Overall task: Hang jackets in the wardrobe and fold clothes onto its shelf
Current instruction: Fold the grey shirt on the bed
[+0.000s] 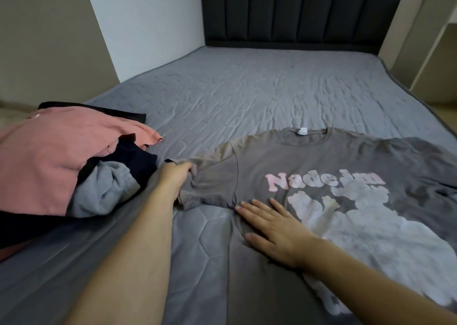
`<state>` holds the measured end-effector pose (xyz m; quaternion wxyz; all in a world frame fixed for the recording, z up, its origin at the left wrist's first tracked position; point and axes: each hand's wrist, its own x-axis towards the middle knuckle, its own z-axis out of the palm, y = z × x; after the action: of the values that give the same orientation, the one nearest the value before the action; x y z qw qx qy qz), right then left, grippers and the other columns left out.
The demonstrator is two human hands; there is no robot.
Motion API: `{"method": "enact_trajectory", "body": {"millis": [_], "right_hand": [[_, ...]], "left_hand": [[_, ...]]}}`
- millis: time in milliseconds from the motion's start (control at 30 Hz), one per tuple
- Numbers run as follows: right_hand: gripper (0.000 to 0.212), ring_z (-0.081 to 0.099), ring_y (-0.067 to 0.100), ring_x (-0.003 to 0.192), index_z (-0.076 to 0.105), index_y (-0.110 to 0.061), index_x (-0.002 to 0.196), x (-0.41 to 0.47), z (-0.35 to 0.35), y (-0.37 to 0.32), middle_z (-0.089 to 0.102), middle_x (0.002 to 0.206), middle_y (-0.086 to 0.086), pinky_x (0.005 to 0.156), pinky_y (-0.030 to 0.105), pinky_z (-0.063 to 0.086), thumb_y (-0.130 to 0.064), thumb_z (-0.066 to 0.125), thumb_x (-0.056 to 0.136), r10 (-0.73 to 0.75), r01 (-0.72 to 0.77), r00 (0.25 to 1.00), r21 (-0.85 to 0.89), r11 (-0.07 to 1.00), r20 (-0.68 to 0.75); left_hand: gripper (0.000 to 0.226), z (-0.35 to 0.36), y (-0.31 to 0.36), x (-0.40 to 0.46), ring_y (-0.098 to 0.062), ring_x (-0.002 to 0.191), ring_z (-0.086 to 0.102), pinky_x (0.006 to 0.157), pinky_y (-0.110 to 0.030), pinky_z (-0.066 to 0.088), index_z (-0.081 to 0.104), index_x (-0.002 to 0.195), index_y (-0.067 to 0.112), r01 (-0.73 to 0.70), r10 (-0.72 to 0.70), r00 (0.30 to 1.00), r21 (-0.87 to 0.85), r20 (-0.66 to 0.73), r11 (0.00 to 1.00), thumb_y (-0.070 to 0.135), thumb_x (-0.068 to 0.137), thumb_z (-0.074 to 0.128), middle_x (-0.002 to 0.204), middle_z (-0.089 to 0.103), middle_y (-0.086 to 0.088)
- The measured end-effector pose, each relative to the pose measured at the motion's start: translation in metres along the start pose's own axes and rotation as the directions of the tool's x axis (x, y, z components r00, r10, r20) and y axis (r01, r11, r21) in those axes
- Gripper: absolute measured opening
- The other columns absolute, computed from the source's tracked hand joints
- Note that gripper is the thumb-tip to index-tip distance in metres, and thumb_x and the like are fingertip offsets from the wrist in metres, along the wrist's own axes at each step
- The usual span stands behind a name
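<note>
A grey T-shirt with pink lettering and a pale print lies spread face up on the bed, its collar toward the headboard. My left hand grips the end of its left sleeve, fingers curled into the fabric. My right hand lies flat on the shirt's side near the armpit seam, fingers straight and spread.
A heap of clothes sits at the left of the bed: a pink garment, a dark navy one and a light grey one. The grey quilted mattress stretches to a dark padded headboard. Walls flank both sides.
</note>
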<state>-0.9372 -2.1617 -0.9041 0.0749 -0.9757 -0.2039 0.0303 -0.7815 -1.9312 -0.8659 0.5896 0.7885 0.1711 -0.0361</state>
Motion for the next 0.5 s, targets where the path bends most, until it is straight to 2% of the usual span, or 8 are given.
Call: {"method": "enact_trajectory", "body": {"millis": [67, 133, 200, 233, 333, 367, 433, 500], "right_hand": [[0.059, -0.003, 0.005, 0.147, 0.005, -0.039, 0.153, -0.006, -0.002, 0.018, 0.006, 0.161, -0.014, 0.118, 0.038, -0.012, -0.057, 0.017, 0.098, 0.153, -0.155, 0.983, -0.019, 0.988, -0.098], [0.06, -0.001, 0.01, 0.148, 0.01, -0.035, 0.153, -0.013, -0.007, 0.043, 0.006, 0.162, -0.01, 0.118, 0.044, -0.009, -0.056, 0.015, 0.097, 0.408, -0.416, 0.899, -0.015, 0.909, -0.157], [0.059, -0.002, 0.013, 0.148, 0.011, -0.035, 0.153, -0.017, -0.011, 0.065, 0.002, 0.162, -0.007, 0.118, 0.048, -0.008, -0.055, 0.013, 0.097, 0.583, -0.582, 0.804, 0.051, 0.812, -0.119], [0.06, -0.003, 0.014, 0.148, 0.01, -0.035, 0.153, -0.019, -0.01, 0.072, 0.0, 0.162, -0.006, 0.118, 0.048, -0.008, -0.055, 0.011, 0.096, 0.613, -0.607, 0.785, 0.086, 0.79, -0.095], [0.065, -0.001, 0.015, 0.149, 0.011, -0.03, 0.154, -0.024, 0.001, 0.07, 0.002, 0.162, -0.004, 0.119, 0.046, -0.007, -0.056, 0.005, 0.094, 0.609, -0.594, 0.772, 0.135, 0.793, -0.184], [0.067, 0.003, 0.016, 0.149, 0.014, -0.027, 0.154, -0.027, 0.006, 0.064, 0.007, 0.162, -0.003, 0.119, 0.045, -0.004, -0.056, 0.003, 0.094, 0.593, -0.576, 0.759, 0.145, 0.804, -0.27], [0.068, 0.012, 0.016, 0.148, 0.021, -0.021, 0.153, -0.032, 0.012, 0.055, 0.016, 0.16, -0.001, 0.12, 0.042, 0.005, -0.054, 0.009, 0.096, 0.532, -0.512, 0.735, 0.171, 0.842, -0.42], [0.063, 0.01, 0.015, 0.148, 0.017, -0.025, 0.154, -0.033, 0.012, 0.054, 0.012, 0.16, -0.003, 0.12, 0.041, 0.009, -0.051, 0.018, 0.097, 0.43, -0.418, 0.772, 0.136, 0.898, -0.468]], "left_hand": [[0.032, 0.005, 0.014, 0.007, -0.033, 0.098, 0.06, 0.085, -0.04, 0.053, 0.061, 0.115, 0.007, 0.002, -0.008, 0.991, -0.046, -0.134, 0.999, 0.016, 0.085, 0.055, 0.111, 0.063, -0.014], [0.031, 0.015, 0.035, 0.01, -0.032, 0.101, 0.062, 0.091, -0.04, 0.053, 0.057, 0.119, 0.0, 0.02, -0.037, 0.995, -0.168, -0.097, 0.986, 0.011, 0.092, 0.047, 0.119, 0.061, -0.018], [0.016, 0.038, 0.06, -0.006, -0.025, 0.071, 0.067, 0.062, -0.027, 0.056, 0.061, 0.094, 0.003, 0.033, 0.008, 0.99, -0.293, 0.139, 0.955, 0.01, 0.092, 0.047, 0.1, 0.063, -0.017], [0.015, 0.05, 0.073, -0.021, -0.023, 0.06, 0.067, 0.051, -0.023, 0.053, 0.059, 0.091, 0.006, 0.081, 0.036, 0.943, -0.33, 0.332, 0.94, 0.013, 0.094, 0.046, 0.097, 0.063, -0.017], [0.019, 0.079, 0.088, -0.048, -0.034, 0.079, 0.07, 0.061, -0.038, 0.061, 0.053, 0.113, 0.013, 0.157, 0.102, 0.695, -0.289, 0.712, 0.944, 0.02, 0.099, 0.042, 0.114, 0.061, -0.015], [0.018, 0.087, 0.088, -0.048, -0.035, 0.084, 0.069, 0.065, -0.042, 0.061, 0.052, 0.113, 0.016, 0.141, 0.124, 0.683, -0.297, 0.72, 0.944, 0.018, 0.099, 0.042, 0.112, 0.061, -0.014], [0.021, 0.102, 0.075, -0.04, -0.029, 0.089, 0.065, 0.073, -0.038, 0.058, 0.055, 0.113, 0.017, -0.044, 0.18, 0.785, -0.236, 0.593, 0.971, 0.013, 0.1, 0.04, 0.108, 0.063, -0.011], [0.029, 0.112, 0.048, -0.026, -0.029, 0.113, 0.057, 0.097, -0.036, 0.046, 0.056, 0.125, 0.01, -0.39, 0.309, 0.858, 0.129, 0.41, 0.912, 0.011, 0.1, 0.042, 0.127, 0.058, -0.015]]}}
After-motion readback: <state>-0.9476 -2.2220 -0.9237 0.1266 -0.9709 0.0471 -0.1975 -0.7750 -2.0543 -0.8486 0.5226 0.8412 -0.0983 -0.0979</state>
